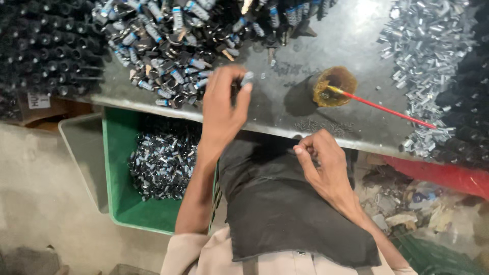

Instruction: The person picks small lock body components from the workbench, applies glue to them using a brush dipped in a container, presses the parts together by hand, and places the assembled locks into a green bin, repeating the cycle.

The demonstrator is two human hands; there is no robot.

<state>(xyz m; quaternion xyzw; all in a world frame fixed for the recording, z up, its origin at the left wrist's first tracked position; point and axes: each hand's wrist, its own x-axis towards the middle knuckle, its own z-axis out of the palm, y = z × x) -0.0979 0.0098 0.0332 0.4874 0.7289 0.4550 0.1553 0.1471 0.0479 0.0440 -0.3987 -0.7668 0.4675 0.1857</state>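
Evidently set up as a seated bench job; left hand raised over the grey metal worktop, thumb and fingers pinched together on a small part with a pale blue-grey end, held at the fingertips so the end stays free and in view; lifted just off the heap of small black-and-blue capped parts lying at eleven o'clock from it — near enough for a short pick. Right hand low at five o'clock from the left, at the near edge of the worktop above a black cloth spread over the lap, probably to catch drops and dirt; fingers curled in with thumb against forefinger, likely on something tiny, though hidden, so cannot tell what, if anything, is gripped.

Between the hands and a little beyond, at one o'clock from the right hand, a small round pot with yellowish paste inside, a thin red stick leaning in it with its handle pointing toward four o'clock — angled for the right hand to take; at two o'clock, a spread of small shiny metal sleeves, kept apart from the black heap; below the worktop at seven o'clock from the left hand, a green plastic crate holding more black-and-silver pieces, placed under the edge within the left arm's drop.
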